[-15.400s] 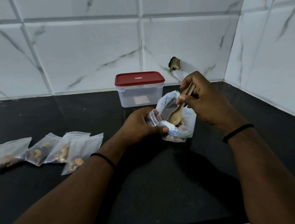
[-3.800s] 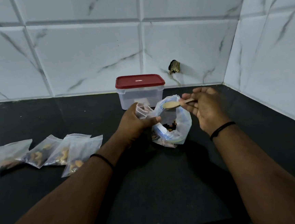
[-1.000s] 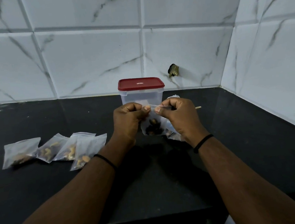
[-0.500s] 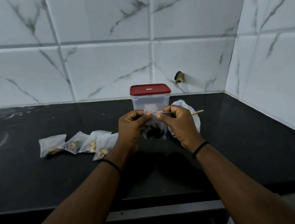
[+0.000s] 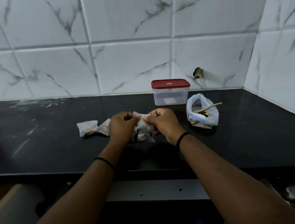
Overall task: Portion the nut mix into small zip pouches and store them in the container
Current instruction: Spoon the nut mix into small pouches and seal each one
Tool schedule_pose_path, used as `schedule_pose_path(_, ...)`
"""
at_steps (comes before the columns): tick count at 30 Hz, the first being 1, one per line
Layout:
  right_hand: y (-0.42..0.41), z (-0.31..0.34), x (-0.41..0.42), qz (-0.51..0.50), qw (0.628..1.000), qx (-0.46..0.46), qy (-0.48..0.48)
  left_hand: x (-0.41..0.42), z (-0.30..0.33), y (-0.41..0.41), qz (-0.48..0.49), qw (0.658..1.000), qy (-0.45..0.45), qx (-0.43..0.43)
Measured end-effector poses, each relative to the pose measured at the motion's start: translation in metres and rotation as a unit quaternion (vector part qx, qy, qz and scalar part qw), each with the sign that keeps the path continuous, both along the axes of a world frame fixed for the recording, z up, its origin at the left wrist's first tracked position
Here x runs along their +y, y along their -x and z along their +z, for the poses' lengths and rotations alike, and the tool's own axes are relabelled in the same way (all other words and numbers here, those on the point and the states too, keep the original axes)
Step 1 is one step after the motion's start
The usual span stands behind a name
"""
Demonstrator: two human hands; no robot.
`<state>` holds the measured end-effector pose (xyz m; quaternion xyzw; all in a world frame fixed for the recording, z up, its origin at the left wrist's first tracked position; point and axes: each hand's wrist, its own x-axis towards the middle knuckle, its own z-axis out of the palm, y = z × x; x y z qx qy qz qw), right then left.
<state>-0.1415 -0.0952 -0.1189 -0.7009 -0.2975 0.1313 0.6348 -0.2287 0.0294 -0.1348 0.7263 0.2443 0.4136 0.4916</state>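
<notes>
**Both hands pinch the top of a small zip pouch over the counter**

The left hand [image 5: 122,127] and the right hand [image 5: 163,122] meet above the middle of the black counter [image 5: 252,138], knuckles up, thumbs and forefingers pressed together on the top strip of a small clear pouch [image 5: 142,132]. The pouch hangs between them with dark nuts bunched in its lower half; its bottom corner is at or just above the counter top — which, the view does not settle. Whether the zip strip is sealed cannot be told.

Just left of the left hand, partly hidden behind it, lie filled pouches [image 5: 88,127] flat on the counter; two show, with nuts inside.

Toward the back edge of the counter, near the right corner, stands the clear container [image 5: 171,96] with its red lid [image 5: 170,83] on. Just beside it, to the right and nearer the person, sits the open bag of nut mix [image 5: 203,115], its mouth rolled wide, with a wooden spoon [image 5: 208,108] resting inside — the handle pokes out over the bag's right rim.

A dark band [image 5: 182,138] circles each wrist.
</notes>
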Motion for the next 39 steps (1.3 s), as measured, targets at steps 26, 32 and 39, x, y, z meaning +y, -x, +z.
schedule_pose_path(26,-0.025,-0.032,0.050,-0.119,0.964,-0.196,0.131,0.041,-0.007,-0.018,0.129,0.960,-0.181,0.169)
schedule_pose_path(32,-0.025,-0.024,0.011,-0.178,0.952,-0.246,0.049,0.007,0.011,-0.032,0.113,0.954,-0.245,0.131)
schedule_pose_path(39,-0.057,-0.011,-0.078,-0.311,0.883,-0.349,-0.038,-0.065,0.023,-0.075,0.027,0.963,-0.251,0.096)
